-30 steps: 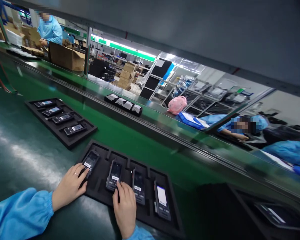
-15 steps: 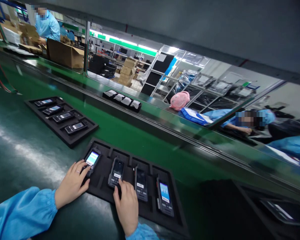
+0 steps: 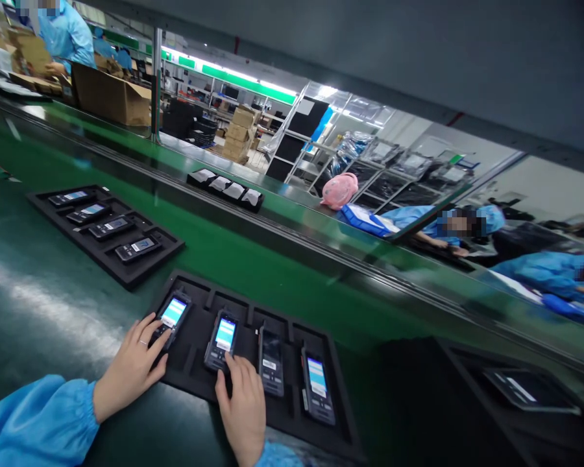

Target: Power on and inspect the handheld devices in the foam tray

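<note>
A black foam tray [image 3: 199,383] lies on the green conveyor belt [image 3: 53,305] in front of me, with several handsets in its slots. My left hand [image 3: 131,370] rests at the tray's left end, fingers spread, its fingertips on the lower part of the first handset [image 3: 171,316], whose screen is lit. My right hand [image 3: 241,408] lies on the tray with its fingers on the bottom of the second handset [image 3: 222,339], also lit. The third handset [image 3: 271,353] is dark. The fourth handset [image 3: 316,383] shows a lit screen.
A second black tray [image 3: 102,259] with several lit handsets lies further left on the belt. A small tray of white pouches [image 3: 225,189] and a pink fan [image 3: 339,190] sit on the far ledge. Other people in blue coats [image 3: 63,35] work beyond. Another dark tray [image 3: 516,389] is at right.
The second handset's screen has lit up under my right hand's fingers. The first handset lit up earlier. Both hands stay on the tray, which drifted slightly left in view.
</note>
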{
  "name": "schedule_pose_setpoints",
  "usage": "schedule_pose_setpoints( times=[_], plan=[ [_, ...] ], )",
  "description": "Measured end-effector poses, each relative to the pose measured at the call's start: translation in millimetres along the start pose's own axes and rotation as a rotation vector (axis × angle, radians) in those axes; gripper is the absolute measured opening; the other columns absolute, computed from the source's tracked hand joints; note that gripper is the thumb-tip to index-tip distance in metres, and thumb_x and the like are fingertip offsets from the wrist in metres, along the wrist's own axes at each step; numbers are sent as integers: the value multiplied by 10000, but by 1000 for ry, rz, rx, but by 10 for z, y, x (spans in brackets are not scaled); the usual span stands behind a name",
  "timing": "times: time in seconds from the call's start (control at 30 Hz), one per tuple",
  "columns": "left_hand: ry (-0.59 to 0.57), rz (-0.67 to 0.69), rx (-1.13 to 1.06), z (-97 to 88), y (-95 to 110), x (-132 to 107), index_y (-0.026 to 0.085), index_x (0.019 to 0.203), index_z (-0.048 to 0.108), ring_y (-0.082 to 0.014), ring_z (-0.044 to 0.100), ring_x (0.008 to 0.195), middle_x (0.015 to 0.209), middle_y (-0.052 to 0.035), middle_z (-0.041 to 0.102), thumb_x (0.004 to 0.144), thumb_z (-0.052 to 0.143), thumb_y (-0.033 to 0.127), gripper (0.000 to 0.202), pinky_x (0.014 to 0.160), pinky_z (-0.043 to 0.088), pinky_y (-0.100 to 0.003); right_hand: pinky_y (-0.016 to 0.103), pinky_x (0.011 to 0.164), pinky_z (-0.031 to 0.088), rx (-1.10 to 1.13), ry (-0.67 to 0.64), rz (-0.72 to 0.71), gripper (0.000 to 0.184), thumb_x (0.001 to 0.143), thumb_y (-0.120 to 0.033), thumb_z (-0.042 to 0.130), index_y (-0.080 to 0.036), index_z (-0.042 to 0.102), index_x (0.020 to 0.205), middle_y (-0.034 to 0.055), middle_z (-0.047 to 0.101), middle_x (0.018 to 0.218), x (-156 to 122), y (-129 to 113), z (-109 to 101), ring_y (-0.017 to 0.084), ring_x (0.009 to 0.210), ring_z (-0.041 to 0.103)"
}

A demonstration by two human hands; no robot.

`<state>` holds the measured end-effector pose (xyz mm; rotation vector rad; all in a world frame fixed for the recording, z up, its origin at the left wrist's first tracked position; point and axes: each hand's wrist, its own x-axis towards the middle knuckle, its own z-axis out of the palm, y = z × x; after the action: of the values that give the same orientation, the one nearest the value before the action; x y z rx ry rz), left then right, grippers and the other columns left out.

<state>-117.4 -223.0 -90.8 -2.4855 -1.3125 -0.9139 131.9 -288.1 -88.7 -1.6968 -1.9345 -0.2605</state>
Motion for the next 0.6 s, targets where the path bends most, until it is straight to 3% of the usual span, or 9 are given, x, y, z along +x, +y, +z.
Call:
schedule_pose_setpoints(
  times=[0.1, 0.17, 0.27, 0.6],
  plan=[
    [24, 56, 56, -23, 46, 44, 177, 1150, 641, -432, 441, 1313, 1254, -182, 596, 806, 548, 168, 357, 1034, 399, -684, 412, 820, 552, -25, 2, -20, 276, 959, -343, 470, -179, 629, 1115, 101, 721, 998, 30, -6, 3, 257, 972, 662],
    [39, 62, 66, -48, 76, 70, 185, 1160, 632, -416, 417, 1343, 1257, -162, 598, 797, 553, 159, 372, 1082, 358, -672, 399, 796, 548, -28, 0, -21, 269, 964, -356, 463, -184, 632, 1083, 96, 719, 966, 61, -13, -9, 250, 945, 664],
    [55, 52, 90, -78, 98, 82, 190, 1161, 620, -396, 395, 1369, 1233, -151, 597, 809, 547, 159, 360, 1094, 378, -620, 361, 768, 534, -12, -14, -7, 253, 981, -346, 430, -207, 635, 1035, 77, 717, 935, 108, -24, -42, 224, 910, 666],
    [97, 50, 107, -109, 125, 103, 116, 1100, 638, -420, 460, 1292, 1164, -189, 588, 837, 538, 152, 284, 1018, 446, -615, 338, 752, 498, -11, 14, -11, 263, 995, -317, 399, -203, 635, 1011, 63, 707, 900, 136, -43, -52, 206, 877, 656]
  ],
)
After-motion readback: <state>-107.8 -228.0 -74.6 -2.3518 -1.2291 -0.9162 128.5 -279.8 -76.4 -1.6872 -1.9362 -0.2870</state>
